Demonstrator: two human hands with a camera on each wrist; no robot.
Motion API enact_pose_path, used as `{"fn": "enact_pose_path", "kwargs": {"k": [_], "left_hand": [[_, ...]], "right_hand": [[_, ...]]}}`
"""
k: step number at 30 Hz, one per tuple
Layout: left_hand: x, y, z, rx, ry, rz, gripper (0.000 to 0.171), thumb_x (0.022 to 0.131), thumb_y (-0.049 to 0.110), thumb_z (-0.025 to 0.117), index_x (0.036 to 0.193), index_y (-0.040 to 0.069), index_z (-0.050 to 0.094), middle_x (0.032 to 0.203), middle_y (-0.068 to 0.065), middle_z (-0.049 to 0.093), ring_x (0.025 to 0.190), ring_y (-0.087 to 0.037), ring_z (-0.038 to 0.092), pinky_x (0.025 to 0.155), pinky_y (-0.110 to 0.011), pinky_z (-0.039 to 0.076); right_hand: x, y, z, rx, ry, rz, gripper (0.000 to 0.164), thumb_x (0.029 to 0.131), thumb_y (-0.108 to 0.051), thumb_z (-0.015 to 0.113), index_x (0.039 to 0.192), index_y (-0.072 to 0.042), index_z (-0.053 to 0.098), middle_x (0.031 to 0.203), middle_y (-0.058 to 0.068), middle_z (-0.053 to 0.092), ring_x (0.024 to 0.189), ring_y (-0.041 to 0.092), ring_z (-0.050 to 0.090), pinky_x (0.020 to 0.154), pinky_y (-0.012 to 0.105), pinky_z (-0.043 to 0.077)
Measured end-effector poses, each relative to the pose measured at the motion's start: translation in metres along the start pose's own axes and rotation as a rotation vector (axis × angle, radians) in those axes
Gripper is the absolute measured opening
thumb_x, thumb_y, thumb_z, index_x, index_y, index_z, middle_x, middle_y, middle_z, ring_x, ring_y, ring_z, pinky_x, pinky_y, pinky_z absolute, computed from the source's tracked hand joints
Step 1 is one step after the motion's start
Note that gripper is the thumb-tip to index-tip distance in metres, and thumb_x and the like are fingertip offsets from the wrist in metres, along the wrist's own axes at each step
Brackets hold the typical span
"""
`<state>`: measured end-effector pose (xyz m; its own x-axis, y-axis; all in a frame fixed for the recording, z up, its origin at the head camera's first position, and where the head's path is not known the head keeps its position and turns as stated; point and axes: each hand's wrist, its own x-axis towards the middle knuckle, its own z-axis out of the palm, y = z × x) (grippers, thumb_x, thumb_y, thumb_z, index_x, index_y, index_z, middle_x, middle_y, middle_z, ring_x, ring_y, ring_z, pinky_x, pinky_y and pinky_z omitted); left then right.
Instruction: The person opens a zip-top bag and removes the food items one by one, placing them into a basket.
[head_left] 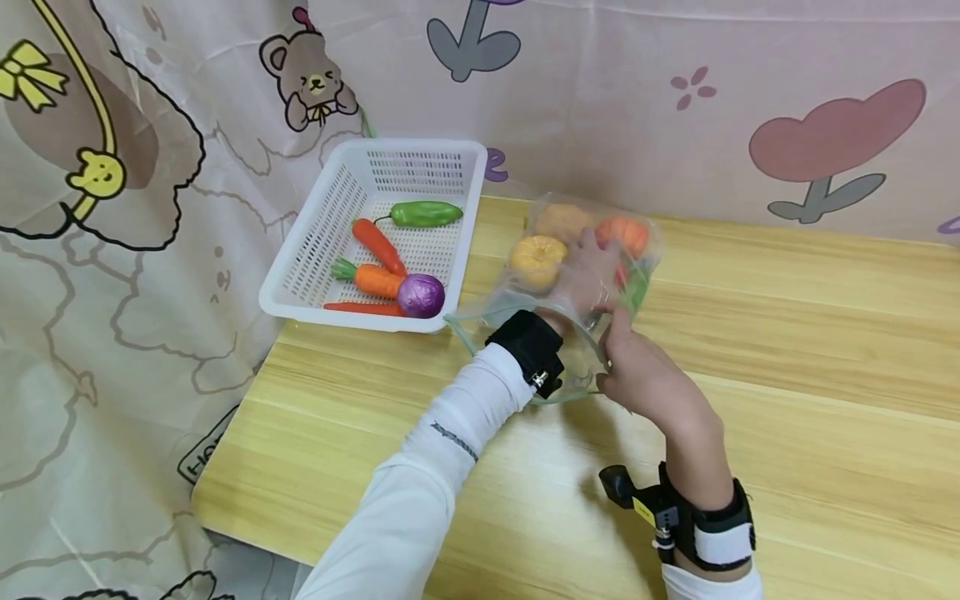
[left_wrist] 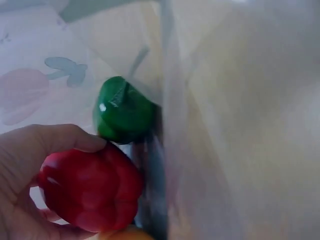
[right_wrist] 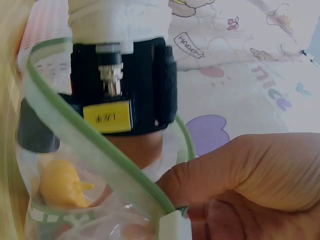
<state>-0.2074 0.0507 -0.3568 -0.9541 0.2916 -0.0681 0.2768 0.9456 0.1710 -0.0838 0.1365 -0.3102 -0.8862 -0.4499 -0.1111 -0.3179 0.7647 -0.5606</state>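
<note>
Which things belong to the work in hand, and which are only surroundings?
In the job: left hand, right hand, zip bag, red bell pepper, green bell pepper, yellow pumpkin; probably white basket, orange carrot, purple cabbage, long green pepper.

Surroundings: wooden table, cartoon-print cloth.

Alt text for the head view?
A person's left hand is inside a clear bag of vegetables while the right hand grips the bag's edge. Left of it on the table, a white basket holds more, including a green pepper and a carrot.
</note>
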Motion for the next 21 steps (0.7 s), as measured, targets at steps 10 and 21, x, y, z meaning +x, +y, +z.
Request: {"fn": "enact_pose_path", "kwargs": {"k": [10, 21], "left_hand": [[-0.011, 0.001, -0.015, 0.033, -0.088, 0.032, 0.041, 0.083, 0.034, 0.059, 0.119, 0.023, 0.043, 0.126, -0.006, 0.05, 0.108, -0.024, 0.053, 0.087, -0.036, 0.047], [-0.029, 0.013, -0.019, 0.217, -0.292, -0.069, 0.027, 0.096, 0.038, 0.041, 0.117, 0.036, 0.058, 0.127, 0.014, 0.055, 0.115, -0.013, 0.05, 0.091, -0.033, 0.043]], "right_hand": [[0.0, 0.004, -0.005, 0.057, 0.067, 0.067, 0.07, 0.07, 0.008, 0.057, 0.131, 0.009, 0.022, 0.093, 0.019, 0.059, 0.072, 0.025, 0.053, 0.064, 0.031, 0.04], [0.001, 0.007, -0.009, 0.06, 0.077, 0.115, 0.069, 0.07, 0.006, 0.055, 0.131, 0.01, 0.022, 0.096, 0.02, 0.053, 0.074, 0.027, 0.052, 0.064, 0.031, 0.039]]}}
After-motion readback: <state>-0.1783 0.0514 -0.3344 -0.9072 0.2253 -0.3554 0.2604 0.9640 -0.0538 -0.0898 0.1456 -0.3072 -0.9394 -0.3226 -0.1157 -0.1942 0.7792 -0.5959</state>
